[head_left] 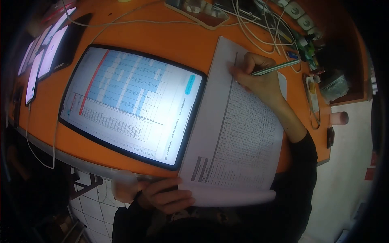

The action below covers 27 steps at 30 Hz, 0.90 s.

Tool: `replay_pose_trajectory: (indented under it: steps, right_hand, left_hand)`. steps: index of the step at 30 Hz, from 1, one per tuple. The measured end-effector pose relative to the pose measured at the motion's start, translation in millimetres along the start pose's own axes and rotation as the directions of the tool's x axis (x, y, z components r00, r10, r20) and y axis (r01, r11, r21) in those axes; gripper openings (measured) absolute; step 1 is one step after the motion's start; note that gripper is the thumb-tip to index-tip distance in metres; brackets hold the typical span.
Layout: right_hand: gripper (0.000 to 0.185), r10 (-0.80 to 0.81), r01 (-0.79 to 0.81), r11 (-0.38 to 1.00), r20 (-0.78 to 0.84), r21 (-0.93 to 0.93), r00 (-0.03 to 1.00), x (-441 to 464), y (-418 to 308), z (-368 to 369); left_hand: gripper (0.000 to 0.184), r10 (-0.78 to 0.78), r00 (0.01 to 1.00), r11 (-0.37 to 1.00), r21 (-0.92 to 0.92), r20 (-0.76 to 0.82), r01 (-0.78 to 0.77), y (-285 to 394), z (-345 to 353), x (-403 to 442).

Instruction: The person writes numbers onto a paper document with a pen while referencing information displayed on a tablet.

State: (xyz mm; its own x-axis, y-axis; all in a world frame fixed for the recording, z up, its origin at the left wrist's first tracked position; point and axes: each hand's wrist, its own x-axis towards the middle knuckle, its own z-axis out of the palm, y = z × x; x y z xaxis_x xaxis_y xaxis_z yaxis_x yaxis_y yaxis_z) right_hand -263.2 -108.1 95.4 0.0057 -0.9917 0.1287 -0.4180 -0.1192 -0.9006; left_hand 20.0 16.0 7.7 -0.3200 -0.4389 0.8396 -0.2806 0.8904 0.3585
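My right hand [253, 75] is closed around a green-and-white pen [279, 67], near the top of a printed sheet [239, 125] full of small table rows. The pen's tip is hidden by the fingers. At the sheet's lower left corner, my left hand [168, 195] rests with its fingers pressed together on the paper, whose bottom edge curls up. Left of the sheet lies a tablet [129, 105], its lit screen showing a spreadsheet with blue cells and a red line.
Several lit phones [48, 52] stand at the far left of the orange table [162, 34]. Another phone [197, 13], tangled white cables [263, 24] and a power strip [300, 14] lie at the back. A pink cup [339, 118] is at the right.
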Motion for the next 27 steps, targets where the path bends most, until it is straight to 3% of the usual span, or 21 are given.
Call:
replay_pose_trajectory:
  steps: [11,17,27]
  right_hand:
    - [0.035,0.002,0.001,0.999,-0.066,0.053,0.998,-2.9,1.9,-4.9]
    - [0.033,-0.052,0.052,0.991,-0.002,0.12,0.999,-5.5,7.2,-5.7]
    - [0.035,-0.041,0.041,0.999,0.002,-0.001,0.999,-5.4,2.1,-4.3]
  left_hand:
    - [0.024,-0.015,1.0,1.0,0.004,-0.026,0.016,0.9,1.5,1.0]
    - [0.026,0.009,1.0,1.0,0.007,-0.014,-0.009,-1.4,-1.4,3.1]
    - [0.028,0.021,1.0,1.0,-0.005,-0.007,-0.021,-0.5,-1.2,4.7]
